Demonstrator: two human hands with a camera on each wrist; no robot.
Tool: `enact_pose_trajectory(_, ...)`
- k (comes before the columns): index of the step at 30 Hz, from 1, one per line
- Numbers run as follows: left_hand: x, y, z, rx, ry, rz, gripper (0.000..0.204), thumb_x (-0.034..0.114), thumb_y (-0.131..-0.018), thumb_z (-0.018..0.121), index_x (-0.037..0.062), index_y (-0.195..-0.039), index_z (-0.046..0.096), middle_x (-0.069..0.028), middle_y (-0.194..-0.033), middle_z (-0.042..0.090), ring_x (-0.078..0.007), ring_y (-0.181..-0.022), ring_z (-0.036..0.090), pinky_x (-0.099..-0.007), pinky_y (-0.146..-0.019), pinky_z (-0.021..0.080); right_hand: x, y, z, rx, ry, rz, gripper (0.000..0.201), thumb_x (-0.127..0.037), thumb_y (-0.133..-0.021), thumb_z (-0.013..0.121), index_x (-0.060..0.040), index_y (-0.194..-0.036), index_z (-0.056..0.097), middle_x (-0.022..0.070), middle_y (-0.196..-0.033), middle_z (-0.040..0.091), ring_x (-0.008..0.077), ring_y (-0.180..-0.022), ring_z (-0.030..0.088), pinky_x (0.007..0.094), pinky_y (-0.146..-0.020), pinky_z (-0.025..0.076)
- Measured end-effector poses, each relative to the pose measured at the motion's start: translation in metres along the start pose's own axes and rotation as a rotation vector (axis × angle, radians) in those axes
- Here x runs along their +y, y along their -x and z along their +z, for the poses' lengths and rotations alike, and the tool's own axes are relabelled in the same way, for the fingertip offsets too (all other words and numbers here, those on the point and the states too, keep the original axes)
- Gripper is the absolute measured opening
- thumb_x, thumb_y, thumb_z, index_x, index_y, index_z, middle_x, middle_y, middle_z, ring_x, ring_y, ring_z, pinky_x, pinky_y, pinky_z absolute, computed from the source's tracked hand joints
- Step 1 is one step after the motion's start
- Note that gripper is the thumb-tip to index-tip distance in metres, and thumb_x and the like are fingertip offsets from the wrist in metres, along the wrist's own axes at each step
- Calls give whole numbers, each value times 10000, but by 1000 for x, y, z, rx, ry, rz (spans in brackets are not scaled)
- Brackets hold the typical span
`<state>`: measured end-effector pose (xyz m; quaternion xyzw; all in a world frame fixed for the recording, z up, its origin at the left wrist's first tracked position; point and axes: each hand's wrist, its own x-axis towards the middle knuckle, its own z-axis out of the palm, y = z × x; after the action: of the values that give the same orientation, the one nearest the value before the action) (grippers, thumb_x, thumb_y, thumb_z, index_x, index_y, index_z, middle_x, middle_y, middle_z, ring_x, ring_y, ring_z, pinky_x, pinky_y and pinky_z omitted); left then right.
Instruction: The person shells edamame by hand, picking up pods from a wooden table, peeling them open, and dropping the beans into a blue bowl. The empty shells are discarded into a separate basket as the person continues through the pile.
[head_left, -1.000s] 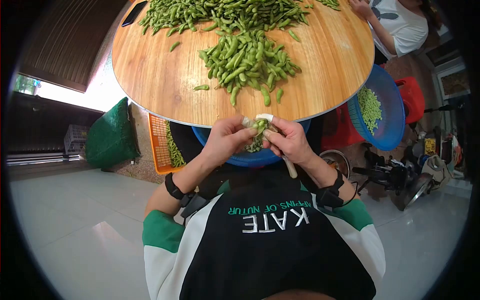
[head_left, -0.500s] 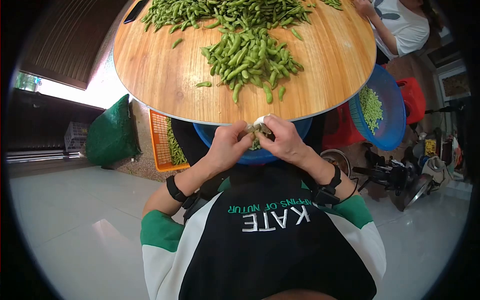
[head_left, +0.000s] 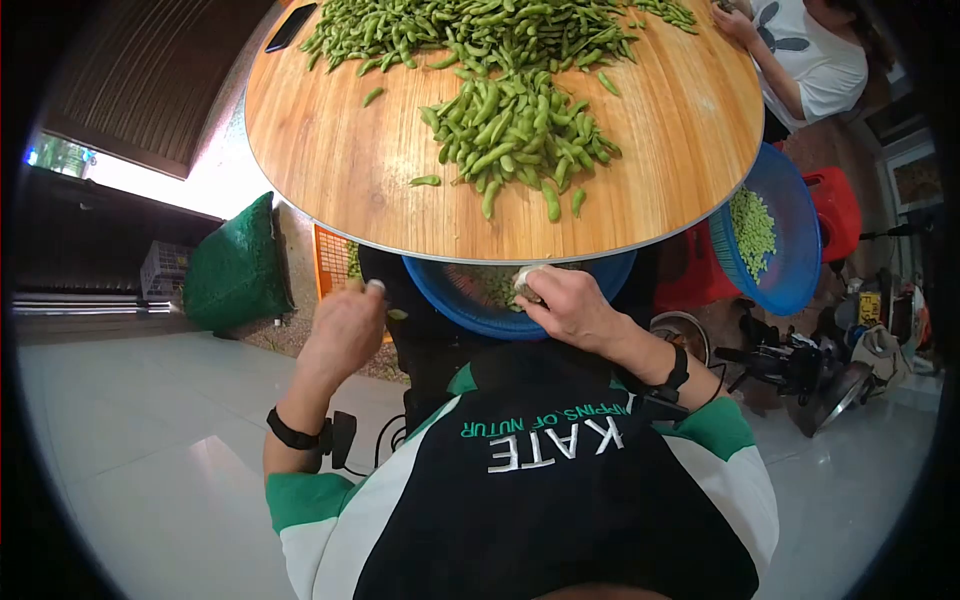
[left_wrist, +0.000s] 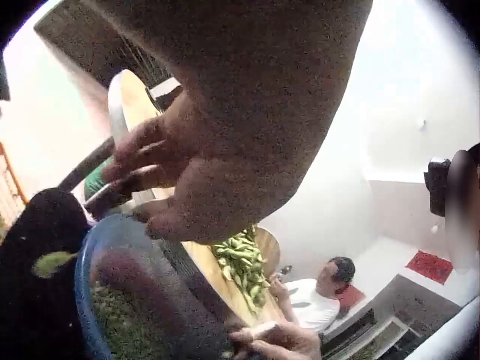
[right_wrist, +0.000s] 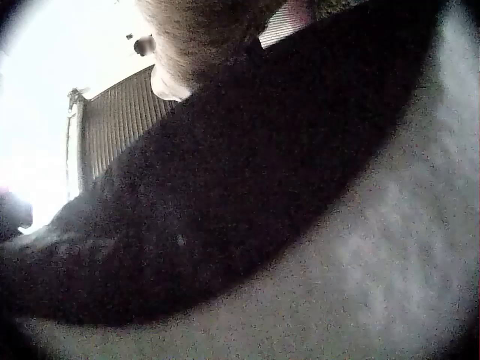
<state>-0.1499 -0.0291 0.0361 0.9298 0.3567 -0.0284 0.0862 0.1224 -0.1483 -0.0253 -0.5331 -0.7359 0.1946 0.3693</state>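
- Find the left hand (head_left: 345, 328) off the near left side of the wooden table (head_left: 340, 170), fingers loosely bent and released
- See one loose pod (head_left: 397, 314) just beside that hand, in front of the table's near edge; cannot tell whether resting or in the air
- Find the right hand (head_left: 568, 303) just in front of the table's near edge, over the blue basin (head_left: 480, 322), fingers curled; cannot tell from the views whether grasping anything
- See shelled beans (head_left: 495, 283) in that basin, set partly beneath the table's near edge
- See a heap of green pods (head_left: 515, 135) on the middle of the table, with a larger pile (head_left: 490, 35) toward the table's far side
- Note a phone (head_left: 291, 28) at the table's far left edge
- See an orange crate (head_left: 330, 260) under the table's near left edge, and a green sack (head_left: 235, 270) farther left of the table
- See a second basin (head_left: 795, 230), tilted, with beans inside, beside the table's right edge
- Note a person in a white top (head_left: 810, 60) at the table's far right
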Motion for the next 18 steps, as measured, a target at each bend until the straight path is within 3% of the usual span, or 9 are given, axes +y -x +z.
enact_pose_trajectory(2,2,-9,-3,129,-103,-29,80,48,-805,581,24,-875,612,-145,-721,572,-329,-720,608,-421,-633,483,1,-2,-2,8,32,-51,203,-55,-736,648,-3,-841,481,162,-740,540,357,-719,576,412,-630,466)
enact_pose_trajectory(4,26,-43,-5,480,205,53,167,159,-797,682,35,-865,593,-125,-754,580,-310,-685,597,-403,-615,482,-5,-4,-7,87,65,-99,208,-77,-749,668,-11,-856,502,153,-706,555,345,-690,581,401,-599,468)
enact_pose_trajectory(5,32,-62,9,488,423,81,234,177,-771,726,37,-884,578,-128,-758,568,-311,-681,586,-400,-598,471,-3,-3,-8,88,70,-99,208,-77,-749,668,-11,-856,502,153,-706,555,345,-690,581,401,-599,468)
enact_pose_trajectory(8,62,-108,25,437,343,94,223,177,-784,704,31,-876,562,-165,-767,574,-355,-706,592,-419,-606,480,-1,0,-12,83,48,-40,205,-94,-783,669,-5,-869,506,155,-727,578,315,-648,598,379,-560,474)
enact_pose_trajectory(11,54,-127,43,423,351,137,208,148,-798,681,15,-899,557,-161,-764,578,-343,-684,593,-408,-606,485,-7,1,-21,13,-338,309,170,-127,-853,633,-5,-903,526,123,-751,620,210,-629,623,305,-514,476)
enact_pose_trajectory(13,51,-127,37,422,378,200,203,131,-807,668,2,-918,558,-147,-757,581,-318,-662,598,-392,-605,490,-10,0,-23,20,-819,706,162,-164,-912,573,-11,-957,546,90,-756,645,110,-647,618,229,-505,466)
enact_pose_trajectory(15,51,-120,30,-12,993,-18,181,103,-839,628,-20,-960,572,-92,-752,606,-208,-656,610,-316,-544,491,-6,1,-21,61,-932,692,178,-190,-942,528,-21,-991,555,60,-747,645,61,-623,585,186,-480,439)
enact_pose_trajectory(16,56,-113,26,-29,993,-16,181,103,-839,628,-20,-960,572,-92,-752,606,-208,-656,610,-316,-544,491,-8,-3,-28,26,-1000,718,190,-193,-943,526,-16,-1008,548,61,-744,640,62,-607,572,189,-461,422)
enact_pose_trajectory(18,67,-105,19,-230,1609,-162,156,71,-850,606,-18,-978,591,-42,-732,604,-108,-645,585,-227,-476,454,-5,-6,-29,-3,-1058,741,267,-214,-954,502,-12,-1127,502,47,-768,604,56,-568,514,181,-416,365)
